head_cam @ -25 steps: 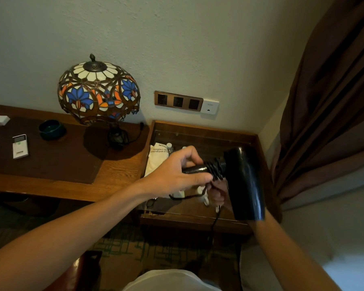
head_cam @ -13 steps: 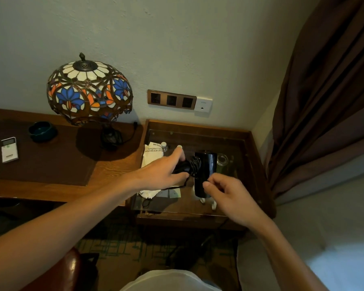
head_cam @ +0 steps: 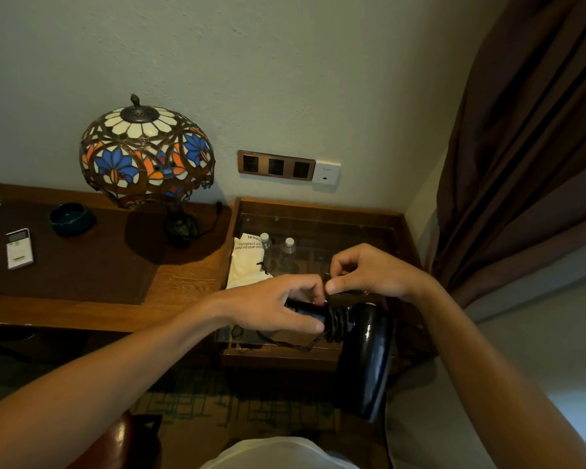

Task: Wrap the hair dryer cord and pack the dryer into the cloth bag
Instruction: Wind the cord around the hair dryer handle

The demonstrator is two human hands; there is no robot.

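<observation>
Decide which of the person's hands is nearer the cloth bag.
Left. The left hand grips the dryer handle just in front of the bag; the right hand pinches the cord further right.

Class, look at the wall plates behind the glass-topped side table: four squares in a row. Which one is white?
The rightmost square, at the end nearest the curtain. The other three sit together in one copper-coloured frame and have dark faces.

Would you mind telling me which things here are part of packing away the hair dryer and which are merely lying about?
Part of the job:
- hair dryer, handle held by the left hand
- cord, coiled round the handle, pinched by the right hand
- cloth bag

Lying about:
- stained-glass lamp
- remote
- dark bowl
- two small bottles
- curtain
</observation>
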